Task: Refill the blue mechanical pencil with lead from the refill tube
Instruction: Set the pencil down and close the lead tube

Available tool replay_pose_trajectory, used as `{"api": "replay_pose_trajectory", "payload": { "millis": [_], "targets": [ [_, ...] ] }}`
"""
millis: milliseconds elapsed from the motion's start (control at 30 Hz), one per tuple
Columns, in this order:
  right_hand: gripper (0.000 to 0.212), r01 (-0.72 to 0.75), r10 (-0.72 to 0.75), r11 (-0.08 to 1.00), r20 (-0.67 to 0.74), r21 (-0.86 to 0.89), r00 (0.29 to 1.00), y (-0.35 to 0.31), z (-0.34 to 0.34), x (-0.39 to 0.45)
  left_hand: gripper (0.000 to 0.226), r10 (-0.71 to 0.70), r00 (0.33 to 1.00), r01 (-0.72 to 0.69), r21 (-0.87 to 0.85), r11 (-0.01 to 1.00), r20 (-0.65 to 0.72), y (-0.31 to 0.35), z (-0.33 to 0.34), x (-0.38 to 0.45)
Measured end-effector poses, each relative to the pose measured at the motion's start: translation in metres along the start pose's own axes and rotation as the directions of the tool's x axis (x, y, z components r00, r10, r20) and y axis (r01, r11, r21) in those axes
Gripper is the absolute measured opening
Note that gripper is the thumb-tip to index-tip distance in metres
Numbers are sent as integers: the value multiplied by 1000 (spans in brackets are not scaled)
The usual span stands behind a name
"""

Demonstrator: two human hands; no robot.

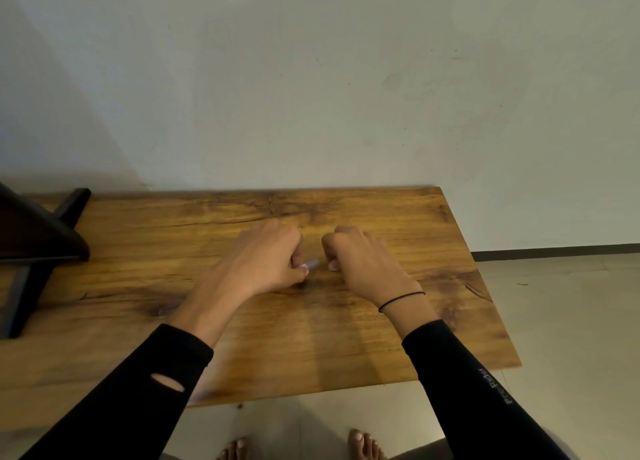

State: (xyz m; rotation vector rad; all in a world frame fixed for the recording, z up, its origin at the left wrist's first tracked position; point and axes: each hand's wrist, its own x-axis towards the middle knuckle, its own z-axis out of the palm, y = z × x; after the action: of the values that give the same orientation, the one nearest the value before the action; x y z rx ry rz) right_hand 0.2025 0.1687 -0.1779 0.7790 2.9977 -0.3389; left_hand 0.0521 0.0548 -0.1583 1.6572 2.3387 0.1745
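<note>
Both my hands rest close together on the middle of the wooden table [346,338]. My left hand [268,255] is closed around a thin pale-blue object, apparently the blue mechanical pencil [311,263]. Only a short blurred end of it pokes out to the right of my thumb. My right hand [363,262] is curled into a loose fist a few centimetres to the right of that end. Its thumb tip points at the end, and nothing shows between its fingers. I cannot make out the refill tube; it may be hidden inside a hand.
A dark wooden stand [38,245] with angled legs sits on the table's left part. A plain wall [311,78] runs behind the table. The table's right edge drops to a tiled floor [554,321], and bare feet [363,445] show below the near edge.
</note>
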Motion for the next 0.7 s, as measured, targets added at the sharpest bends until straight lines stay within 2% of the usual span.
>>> {"api": "replay_pose_trajectory", "payload": {
  "millis": [133, 233, 300, 367, 533, 600, 700],
  "targets": [
    [10, -4, 4, 1000, 7, 30, 1000, 1, 3, 1, 23, 2, 1000, -2, -15, 1000, -13, -1, 2, 1],
    [12, -111, 121, 955, -18, 277, 993, 8, -2, 7, 21, 10, 1000, -11, -40, 999, -25, 2, -1, 0],
    [14, -214, 262, 816, -14, 537, 965, 12, -7, 10, 20, 21, 998, -24, -56, 998, -63, 5, -4, -1],
    [10, -254, 349, 649, 16, 717, 937, 14, -12, 10, 19, 28, 995, -37, -90, 995, -98, 9, -8, -1],
    [8, -259, 363, 317, 136, 912, 922, 15, -21, 5, 11, 29, 990, -50, -149, 988, -137, 14, -14, 0],
    [11, -255, 336, 243, 166, 936, 927, 15, -25, 4, 10, 23, 990, -44, -144, 989, -141, 14, -14, -1],
    [14, -267, 332, 218, 186, 939, 925, 16, -26, 3, 9, 23, 988, -43, -131, 990, -153, 15, -13, 0]
  ]
}}
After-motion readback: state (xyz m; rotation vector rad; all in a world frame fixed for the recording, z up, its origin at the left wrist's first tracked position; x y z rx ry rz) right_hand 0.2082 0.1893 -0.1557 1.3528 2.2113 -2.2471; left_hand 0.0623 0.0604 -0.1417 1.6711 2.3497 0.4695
